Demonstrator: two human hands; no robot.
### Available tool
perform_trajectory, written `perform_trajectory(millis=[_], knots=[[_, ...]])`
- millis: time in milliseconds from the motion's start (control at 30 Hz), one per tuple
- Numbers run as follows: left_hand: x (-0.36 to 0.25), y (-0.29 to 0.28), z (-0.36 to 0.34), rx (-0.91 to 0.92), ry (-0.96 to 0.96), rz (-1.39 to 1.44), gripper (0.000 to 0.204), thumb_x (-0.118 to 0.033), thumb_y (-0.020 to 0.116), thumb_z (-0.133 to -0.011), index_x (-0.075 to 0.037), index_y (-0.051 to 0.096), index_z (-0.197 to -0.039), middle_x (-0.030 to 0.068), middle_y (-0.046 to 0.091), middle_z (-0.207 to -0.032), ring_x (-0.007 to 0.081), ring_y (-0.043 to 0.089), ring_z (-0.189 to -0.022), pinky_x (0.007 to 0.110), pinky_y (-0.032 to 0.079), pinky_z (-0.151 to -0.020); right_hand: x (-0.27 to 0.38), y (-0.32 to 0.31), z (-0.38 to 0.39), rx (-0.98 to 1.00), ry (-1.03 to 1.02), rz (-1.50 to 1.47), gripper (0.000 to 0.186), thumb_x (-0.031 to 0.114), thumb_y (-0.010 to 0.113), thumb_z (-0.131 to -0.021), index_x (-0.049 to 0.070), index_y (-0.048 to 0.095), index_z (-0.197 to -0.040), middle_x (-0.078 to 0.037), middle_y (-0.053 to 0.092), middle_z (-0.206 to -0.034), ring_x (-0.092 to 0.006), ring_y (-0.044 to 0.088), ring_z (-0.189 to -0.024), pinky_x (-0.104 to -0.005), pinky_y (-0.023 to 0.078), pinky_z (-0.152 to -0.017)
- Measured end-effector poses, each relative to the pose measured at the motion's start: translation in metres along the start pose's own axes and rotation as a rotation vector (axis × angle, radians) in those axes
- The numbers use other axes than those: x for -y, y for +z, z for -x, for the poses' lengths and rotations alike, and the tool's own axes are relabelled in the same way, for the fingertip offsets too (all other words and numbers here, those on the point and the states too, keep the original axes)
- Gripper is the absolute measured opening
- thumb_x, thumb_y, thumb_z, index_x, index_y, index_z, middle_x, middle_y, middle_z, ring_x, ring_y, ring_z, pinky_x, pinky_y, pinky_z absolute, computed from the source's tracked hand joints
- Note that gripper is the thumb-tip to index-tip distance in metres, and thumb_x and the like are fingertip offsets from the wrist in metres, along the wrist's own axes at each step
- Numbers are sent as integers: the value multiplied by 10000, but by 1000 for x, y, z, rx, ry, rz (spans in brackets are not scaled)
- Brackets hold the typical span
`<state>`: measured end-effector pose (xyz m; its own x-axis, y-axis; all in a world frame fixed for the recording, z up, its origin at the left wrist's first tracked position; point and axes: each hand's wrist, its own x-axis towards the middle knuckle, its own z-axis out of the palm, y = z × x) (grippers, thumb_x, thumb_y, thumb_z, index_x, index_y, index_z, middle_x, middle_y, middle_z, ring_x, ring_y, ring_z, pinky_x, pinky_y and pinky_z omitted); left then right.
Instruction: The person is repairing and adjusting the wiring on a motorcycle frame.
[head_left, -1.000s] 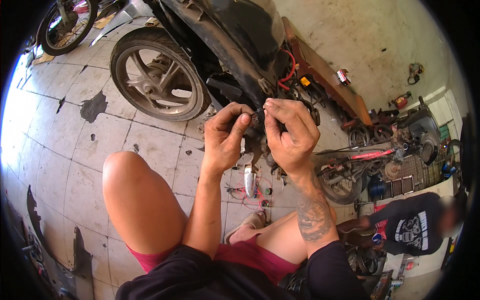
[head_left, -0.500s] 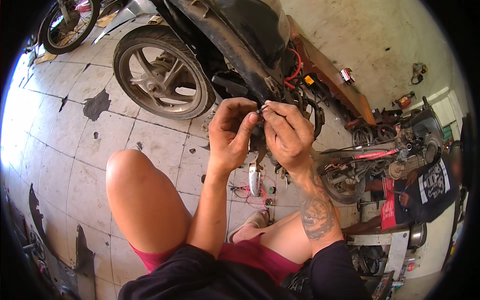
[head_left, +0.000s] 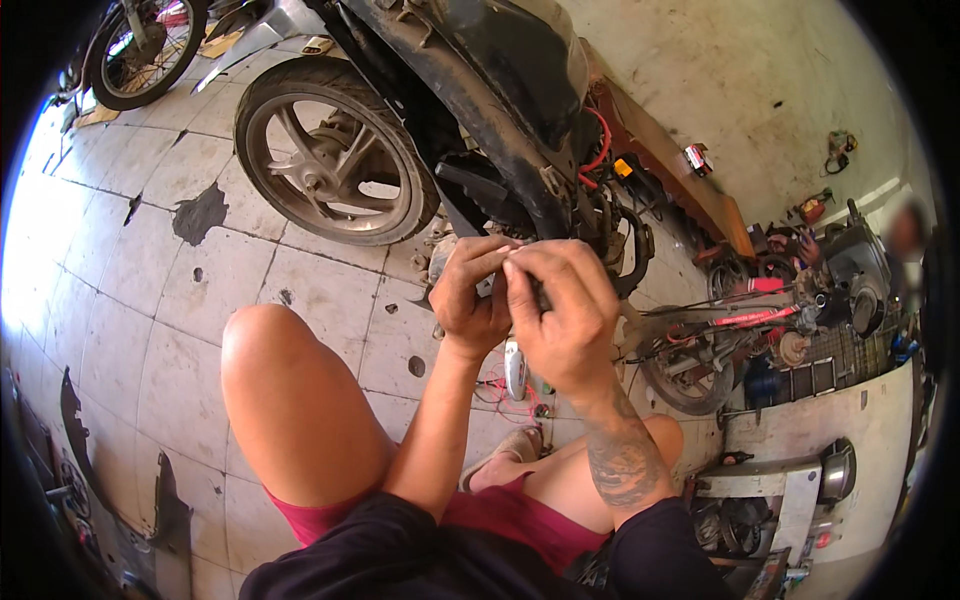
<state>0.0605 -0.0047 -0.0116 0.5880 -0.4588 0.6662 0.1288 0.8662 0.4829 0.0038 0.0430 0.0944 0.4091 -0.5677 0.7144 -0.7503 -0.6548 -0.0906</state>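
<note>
My left hand [head_left: 470, 298] and my right hand [head_left: 568, 315] meet in front of me, fingertips pinched together. Whatever lies between them is too small and too covered to make out. Just beyond my fingers stands a dusty black motorcycle [head_left: 490, 90] with its body panels partly off. Its cast wheel [head_left: 312, 182] rests on the tiles to the left. A red cable [head_left: 603, 145] curves out of its frame. Below my hands, partly hidden by them, a shiny silver part [head_left: 516, 372] sits near thin red wires [head_left: 497, 397] on the floor.
A second, stripped motorcycle [head_left: 745, 318] stands at the right, with a person [head_left: 905, 240] behind it. A metal bench [head_left: 795, 500] is at lower right. Another wheel [head_left: 148, 55] shows at upper left. Black panels [head_left: 160, 500] lie at lower left. A long brown board [head_left: 665, 150] leans along the wall.
Both hands have come down slightly and my right hand has turned inward, covering the small dark piece seen between the fingertips before. The person at the right has moved from the near side to behind the second motorcycle.
</note>
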Motion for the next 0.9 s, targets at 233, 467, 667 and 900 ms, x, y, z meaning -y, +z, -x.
perform_trajectory(millis=[233, 467, 667, 900], knots=[[5, -10, 9, -34, 48, -515, 218, -140, 793, -698, -147, 724, -905, 33, 585, -1064, 245, 493, -1043, 392, 364, -914, 9, 16, 14, -82, -26, -7, 119, -44, 684, -833, -13, 634, -936, -138, 643, -892, -289, 645, -795, -363, 532, -681], [4, -2, -2, 44, -81, -648, 206, -149, 849, -671, -179, 753, -851, 44, 523, -1160, 250, 418, -1167, 403, 332, -1000, 11, 40, 24, -27, -20, -53, 141, -29, 685, -824, -22, 639, -958, -138, 637, -901, -309, 640, -785, -377, 524, -668], [20, -7, 11, -77, -274, -264, 163, -168, 795, -743, -98, 757, -886, 42, 507, -1133, 214, 465, -1118, 366, 392, -927, 11, 56, 4, 87, 3, -30, 200, -22, 660, -753, -17, 607, -946, -129, 595, -908, -322, 607, -797, -408, 505, -686], [9, -15, 15, -45, -243, -492, 132, -112, 790, -811, -28, 688, -816, 103, 477, -1087, 219, 490, -1011, 329, 422, -826, 13, 21, 22, 133, -13, -29, 146, 5, 638, -772, 12, 614, -915, -127, 601, -915, -317, 612, -836, -414, 505, -722]])
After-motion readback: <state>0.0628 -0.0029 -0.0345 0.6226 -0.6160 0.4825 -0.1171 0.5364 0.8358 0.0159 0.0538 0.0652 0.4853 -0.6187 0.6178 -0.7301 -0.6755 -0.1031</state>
